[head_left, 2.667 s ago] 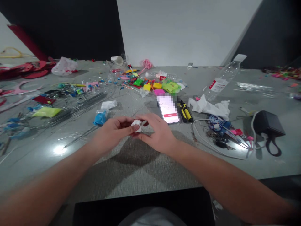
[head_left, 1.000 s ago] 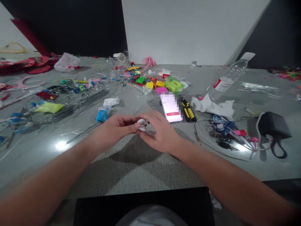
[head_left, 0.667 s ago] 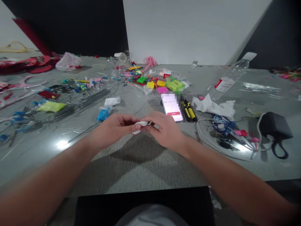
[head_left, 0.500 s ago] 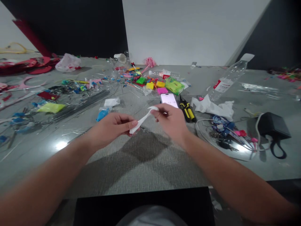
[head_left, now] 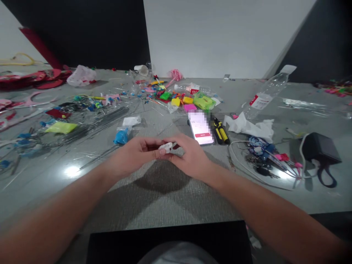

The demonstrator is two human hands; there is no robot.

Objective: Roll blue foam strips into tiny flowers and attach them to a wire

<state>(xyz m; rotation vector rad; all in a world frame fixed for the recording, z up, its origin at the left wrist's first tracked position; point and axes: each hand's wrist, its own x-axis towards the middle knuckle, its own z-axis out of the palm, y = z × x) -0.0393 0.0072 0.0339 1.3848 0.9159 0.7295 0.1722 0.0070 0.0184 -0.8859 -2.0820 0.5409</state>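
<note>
Between my hands is a small lump of soft white modelling clay, folded together and partly hidden by the fingers. My left hand is closed on it, thumb pressing its left side. My right hand meets it from the other side with curled fingers, also closed on the clay. Both hands are held above the grey tabletop, their fingertips close together. Just left of them lies blue clay in clear wrapping, with a white packet behind it. A lit phone lies behind my right hand.
Yellow-and-black pliers lie beside the phone. Crumpled tissue and a clear bottle stand farther right, near a black box with a cable. Thin wires and a yellow-green packet lie left. Colourful packets are at the back.
The white clay was a stretched strip between my hands and is now folded into a short lump. My right hand has moved left and down to my left hand, uncovering more of the phone.
</note>
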